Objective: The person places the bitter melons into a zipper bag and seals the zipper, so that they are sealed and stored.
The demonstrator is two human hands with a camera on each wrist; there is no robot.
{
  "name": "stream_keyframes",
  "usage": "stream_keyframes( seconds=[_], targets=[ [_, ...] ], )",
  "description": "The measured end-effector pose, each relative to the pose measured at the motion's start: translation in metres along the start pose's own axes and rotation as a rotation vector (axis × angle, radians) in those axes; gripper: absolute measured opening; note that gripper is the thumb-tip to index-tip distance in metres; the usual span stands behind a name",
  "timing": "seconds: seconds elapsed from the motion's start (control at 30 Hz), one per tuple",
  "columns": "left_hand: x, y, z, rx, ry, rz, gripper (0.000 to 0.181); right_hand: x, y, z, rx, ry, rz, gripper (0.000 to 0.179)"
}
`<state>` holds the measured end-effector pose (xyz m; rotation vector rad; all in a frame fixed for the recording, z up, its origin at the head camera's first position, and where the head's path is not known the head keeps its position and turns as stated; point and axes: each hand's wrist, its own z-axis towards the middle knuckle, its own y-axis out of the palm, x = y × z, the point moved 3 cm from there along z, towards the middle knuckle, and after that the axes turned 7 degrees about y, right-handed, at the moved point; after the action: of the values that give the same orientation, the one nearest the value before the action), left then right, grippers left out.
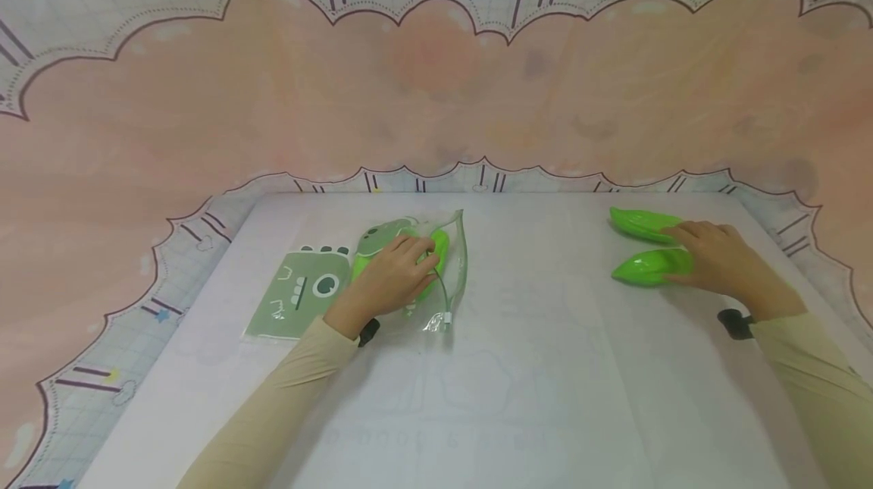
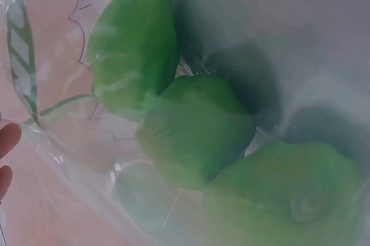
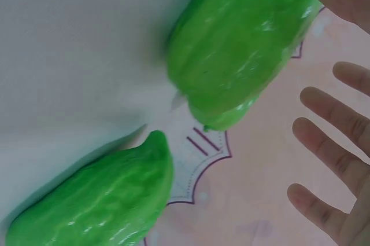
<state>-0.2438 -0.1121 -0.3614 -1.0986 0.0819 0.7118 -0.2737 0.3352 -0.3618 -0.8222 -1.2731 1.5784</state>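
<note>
My left hand [image 1: 392, 273] is curled at the mouth of a clear drawstring bag [image 1: 280, 318] with a green one-eyed monster print, gripping its film. Its fingertips [image 2: 8, 140] show at the bag's edge in the left wrist view. Through the film I see green fruit-like models: a pointed one [image 2: 136, 43], a lobed one [image 2: 196, 130] and a broader one [image 2: 283, 194]. Two glossy green, pointed, papaya-like fruit models lie by my right hand [image 1: 716, 258], the far one [image 1: 641, 222] and the near one [image 1: 651, 268]. The right thumb touches one; the other fingers [image 3: 335, 116] are straight and spread.
The white tabletop [image 1: 532, 368] has a patterned cloth [image 1: 436, 110] in peach and pale blue around its far side. A green-edged drawstring with a white toggle [image 1: 447, 318] hangs from the bag's mouth. Dark wrist cameras [image 1: 735, 324] sit at both cuffs.
</note>
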Motion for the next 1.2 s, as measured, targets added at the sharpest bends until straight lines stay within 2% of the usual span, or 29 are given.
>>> stream_keyframes(
  seconds=[0.5, 0.77, 1.2],
  targets=[
    [0.000, -0.001, 0.000, -0.006, -0.003, -0.010, 0.019, 0.020, 0.013, -0.002, -0.214, 0.088, -0.010, 0.074],
    [0.000, -0.002, 0.000, -0.004, -0.010, -0.016, 0.019, 0.026, 0.013, -0.003, -0.201, 0.076, -0.021, 0.071],
    [-0.001, 0.003, -0.002, -0.003, -0.016, -0.018, 0.019, 0.027, 0.019, -0.001, -0.252, 0.087, -0.024, 0.057]
  ],
)
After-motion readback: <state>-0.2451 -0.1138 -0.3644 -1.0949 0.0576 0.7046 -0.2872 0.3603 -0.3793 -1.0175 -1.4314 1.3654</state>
